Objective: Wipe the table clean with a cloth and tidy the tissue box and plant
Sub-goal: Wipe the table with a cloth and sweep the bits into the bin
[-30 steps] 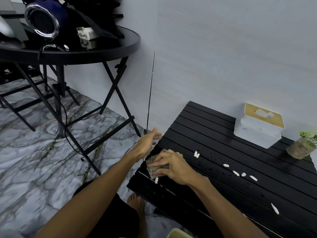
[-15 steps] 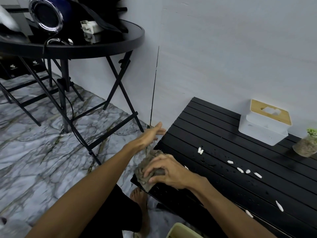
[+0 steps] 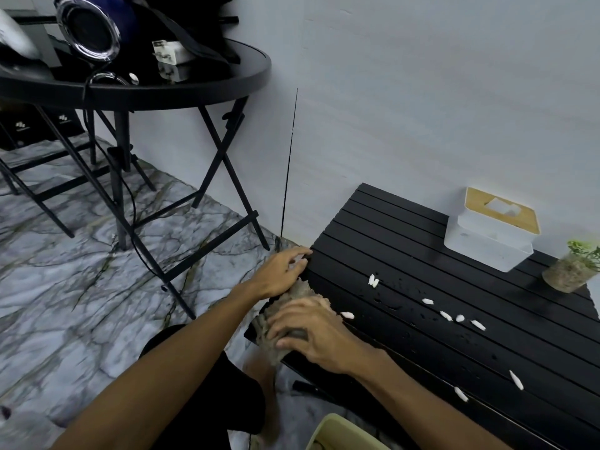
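Cloth (image 3: 292, 297), grey-brown and crumpled, sits at the near left corner of the black slatted desk (image 3: 406, 241), with one fold hanging over the corner's edge. Your right hand (image 3: 311, 332) covers most of it. Its fingers (image 3: 285, 326) are curled over the top of the bundle and the thumb presses in from the near side, so the cloth is clamped between them. Folds of it show past the fingertips and up toward your other hand.

Your left hand (image 3: 279, 274) lies just beyond the cloth, at the desk's left edge. Its fingers are loosely apart and hold nothing, and the tips touch the ends of the slats. Whether they hook under the edge cannot be told.

White scraps (image 3: 373, 280) are scattered across the slats. One lies just beside your right hand, a pair sits farther in, a loose line runs off to the right, and two more lie near the front edge. Small droplets (image 3: 389, 303) glisten among them.

At the back of the desk, against the wall (image 3: 422, 108), stands the white tissue box (image 3: 487, 245), its wooden lid showing a tissue in the slot. The plant (image 3: 574, 271), in a clear pot, stands just right of the box and apart from it.

A pale green bin (image 3: 341, 430) shows below the desk's front edge. A round black table (image 3: 194, 89) stands well to the left on the marbled floor (image 3: 65, 303).
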A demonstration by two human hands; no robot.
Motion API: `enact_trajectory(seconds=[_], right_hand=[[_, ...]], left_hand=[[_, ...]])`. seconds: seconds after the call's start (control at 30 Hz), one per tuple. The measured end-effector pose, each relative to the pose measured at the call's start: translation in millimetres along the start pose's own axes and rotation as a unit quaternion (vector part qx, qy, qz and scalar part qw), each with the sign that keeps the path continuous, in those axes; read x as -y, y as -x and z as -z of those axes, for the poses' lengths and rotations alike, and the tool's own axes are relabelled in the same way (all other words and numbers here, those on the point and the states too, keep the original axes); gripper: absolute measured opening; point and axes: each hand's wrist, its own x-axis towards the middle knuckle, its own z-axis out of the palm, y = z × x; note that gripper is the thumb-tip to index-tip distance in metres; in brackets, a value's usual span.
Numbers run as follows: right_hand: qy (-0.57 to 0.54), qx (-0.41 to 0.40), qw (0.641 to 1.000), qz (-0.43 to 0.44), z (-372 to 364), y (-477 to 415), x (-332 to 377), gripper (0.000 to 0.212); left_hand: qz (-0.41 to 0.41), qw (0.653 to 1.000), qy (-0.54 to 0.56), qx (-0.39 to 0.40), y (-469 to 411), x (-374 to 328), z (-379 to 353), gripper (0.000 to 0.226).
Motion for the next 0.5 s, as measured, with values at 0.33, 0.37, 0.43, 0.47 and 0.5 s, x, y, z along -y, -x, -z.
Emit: enact_trajectory(seconds=[0.33, 0.37, 0.43, 0.47, 0.5], right_hand=[[-0.143, 0.066, 0.986, -0.057, 43, 29, -5, 0.013], [-0.164, 0.038, 0.984, -0.058, 47, 30, -4, 0.012], [-0.150, -0.048, 0.987, -0.037, 50, 27, 0, 0.011], [-0.136, -0.084, 0.987, -0.022, 48, 24, 2, 0.011], [-0.115, -0.103, 0.988, -0.001, 44, 20, 3, 0.011]], left_hand=[[-0.009, 0.999, -0.041, -0.007, 16, 2, -13, 0.040], [-0.007, 0.999, -0.049, -0.009, 16, 1, -14, 0.040], [-0.012, 0.999, -0.048, -0.006, 17, 2, -14, 0.042], [-0.017, 0.999, -0.040, 0.001, 16, 3, -13, 0.043], [-0.021, 0.999, -0.030, 0.009, 16, 3, -12, 0.043]])
